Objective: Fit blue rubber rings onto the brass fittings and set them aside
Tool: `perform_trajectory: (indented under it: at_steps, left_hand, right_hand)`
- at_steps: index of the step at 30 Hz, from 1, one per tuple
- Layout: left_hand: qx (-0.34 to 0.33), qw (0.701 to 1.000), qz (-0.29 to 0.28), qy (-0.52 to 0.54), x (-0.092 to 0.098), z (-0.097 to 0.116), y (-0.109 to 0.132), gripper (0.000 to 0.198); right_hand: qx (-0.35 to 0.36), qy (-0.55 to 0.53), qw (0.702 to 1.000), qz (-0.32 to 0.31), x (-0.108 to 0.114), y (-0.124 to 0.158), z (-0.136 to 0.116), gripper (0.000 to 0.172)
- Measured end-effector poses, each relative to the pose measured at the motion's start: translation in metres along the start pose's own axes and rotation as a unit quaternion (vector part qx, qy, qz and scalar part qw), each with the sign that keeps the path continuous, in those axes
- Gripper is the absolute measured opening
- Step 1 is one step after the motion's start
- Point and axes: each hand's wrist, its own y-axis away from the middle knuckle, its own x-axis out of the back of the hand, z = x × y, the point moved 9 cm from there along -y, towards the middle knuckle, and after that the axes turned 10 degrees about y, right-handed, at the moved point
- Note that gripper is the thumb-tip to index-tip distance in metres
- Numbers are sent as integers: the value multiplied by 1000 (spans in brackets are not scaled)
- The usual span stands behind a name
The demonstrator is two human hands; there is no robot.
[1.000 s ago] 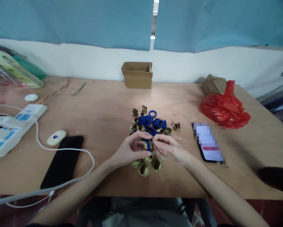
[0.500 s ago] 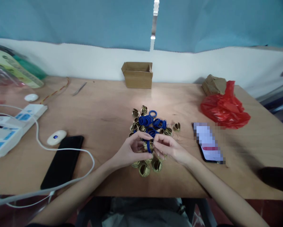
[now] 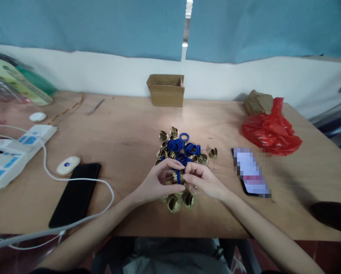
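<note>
My left hand [image 3: 154, 183] curls its thumb and fingers around a small round brass-coloured fitting [image 3: 175, 178] with a blue ring [image 3: 178, 177] around it. From the other side, my right hand [image 3: 206, 182] pinches at the fitting's right edge, fingertips close to those of the left. Any small piece between the right fingertips is hidden. Just beyond both hands lies a pile of loose blue rings [image 3: 174, 145] and similar brass fittings [image 3: 213, 153]. Thin wire rings [image 3: 211, 165] lie at the pile's right side. More brass fittings [image 3: 174, 204] rest on the table below my hands.
An open cardboard box [image 3: 167, 95] stands by the wall. On the right are a lit phone [image 3: 251, 173], a red plastic bag [image 3: 273, 131] and a brown paper package [image 3: 257, 102]. A black phone [image 3: 76, 194], white cable [image 3: 109, 190] and power strip [image 3: 40, 135] lie left.
The right fingertips have shifted slightly against the fitting's right edge, and the fitting has turned a little. My left hand keeps its hold; the pile is unchanged.
</note>
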Motion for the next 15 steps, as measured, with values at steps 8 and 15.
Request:
perform_trajectory:
  at_steps: [8, 15]
  left_hand:
    - [18, 1000, -10, -4, -5, 1, 1, 34]
    - [72, 996, -2, -58, -7, -1, 1, 34]
  right_hand:
    - [25, 18, 999, 18, 0, 2, -7, 37]
    - [10, 3, 999, 35, 2, 3, -4, 37]
